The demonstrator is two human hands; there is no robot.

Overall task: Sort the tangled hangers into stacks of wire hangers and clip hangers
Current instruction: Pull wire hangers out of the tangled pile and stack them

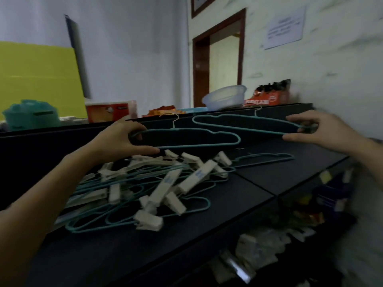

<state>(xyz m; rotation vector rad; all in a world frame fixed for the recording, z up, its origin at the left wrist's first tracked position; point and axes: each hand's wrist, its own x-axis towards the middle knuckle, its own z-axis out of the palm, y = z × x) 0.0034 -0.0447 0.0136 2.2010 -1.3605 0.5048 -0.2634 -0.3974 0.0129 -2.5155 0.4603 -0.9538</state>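
Two teal wire hangers are held up side by side above the dark shelf top (269, 179), just apart from each other. The left-side wire hanger (207, 144) is gripped at its left end by the L hand (122, 137), fingers curled over the top wire and thumb under the bottom bar. The right-side wire hanger (255, 116) is pinched at its right end by the R hand (317, 131), thumb below, fingertips on top, other fingers loosely bent.

Below the L hand, a tangled pile (155, 187) of teal wire hangers and white clip hangers is spread on the shelf top. One more wire hanger (269, 154) is laid flat to the right of the pile, its left end touching it.

In the bkgd, a translucent plastic basin (224, 97) and a teal container (31, 114) are seen behind the shelf's rear edge.
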